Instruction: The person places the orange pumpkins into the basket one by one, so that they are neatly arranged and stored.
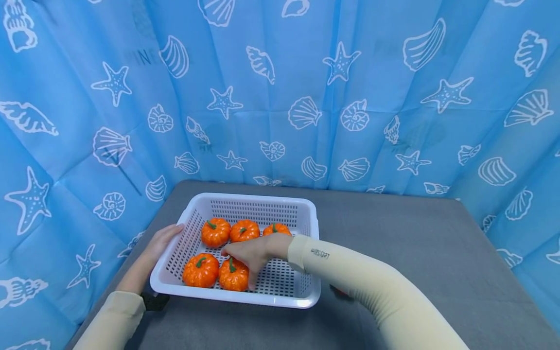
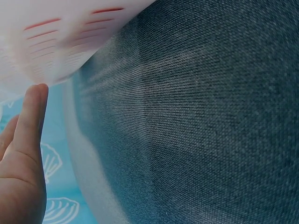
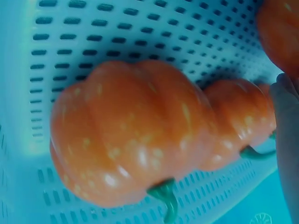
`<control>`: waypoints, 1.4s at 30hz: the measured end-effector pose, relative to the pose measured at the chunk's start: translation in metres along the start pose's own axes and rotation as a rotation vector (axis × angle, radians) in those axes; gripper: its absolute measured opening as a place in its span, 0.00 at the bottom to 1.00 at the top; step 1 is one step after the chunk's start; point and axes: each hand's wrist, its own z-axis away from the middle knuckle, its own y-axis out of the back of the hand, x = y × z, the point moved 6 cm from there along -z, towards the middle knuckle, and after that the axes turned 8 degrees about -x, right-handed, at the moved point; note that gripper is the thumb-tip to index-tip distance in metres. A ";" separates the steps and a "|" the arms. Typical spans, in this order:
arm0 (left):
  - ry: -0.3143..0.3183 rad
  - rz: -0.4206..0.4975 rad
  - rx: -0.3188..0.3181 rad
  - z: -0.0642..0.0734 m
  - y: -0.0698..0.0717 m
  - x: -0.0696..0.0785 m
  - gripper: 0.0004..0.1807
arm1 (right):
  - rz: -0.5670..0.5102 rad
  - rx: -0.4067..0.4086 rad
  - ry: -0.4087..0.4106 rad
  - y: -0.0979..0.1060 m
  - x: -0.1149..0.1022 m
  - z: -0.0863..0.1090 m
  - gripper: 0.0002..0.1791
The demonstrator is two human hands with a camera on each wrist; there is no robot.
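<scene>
A white perforated plastic basket (image 1: 284, 300) stands on the table with several small orange pumpkins in it. My right hand (image 1: 258, 250) reaches inside, its thumb and fingers around the pumpkin (image 1: 233, 277) at the front middle; the right wrist view shows that hand (image 3: 287, 107) at the right edge. Just left of the gripped one lies another pumpkin (image 1: 201, 270). Three sit along the back: a left pumpkin (image 1: 216, 232), a middle pumpkin (image 1: 245, 230) and a right pumpkin (image 1: 277, 229), the last partly hidden by my hand. My left hand (image 1: 159, 244) touches the basket's left side with fairly straight fingers (image 2: 32, 112).
The table (image 1: 393, 238) has a dark grey cloth top that extends to the right of the basket. A blue curtain (image 1: 280, 87) with white shells and starfish hangs behind it and along both sides. My right forearm in a cream sleeve (image 1: 367, 277) crosses the basket's right rim.
</scene>
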 end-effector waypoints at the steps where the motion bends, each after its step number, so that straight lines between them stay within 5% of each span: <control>1: -0.001 0.001 -0.001 0.000 0.000 0.000 0.34 | -0.019 0.006 0.004 0.002 -0.001 0.002 0.59; 14: 0.002 0.005 -0.005 -0.001 0.002 0.001 0.35 | -0.131 0.187 0.075 0.042 -0.004 0.061 0.52; 25: 0.015 0.006 0.006 -0.002 0.002 -0.001 0.36 | -0.162 0.386 0.010 0.058 0.047 0.126 0.52; 33: 0.010 0.013 0.002 -0.002 0.002 -0.001 0.36 | -0.251 0.497 -0.043 0.040 0.096 0.176 0.49; 42: 0.011 0.011 -0.011 -0.001 0.001 0.000 0.37 | -0.333 0.540 -0.115 -0.007 0.145 0.214 0.42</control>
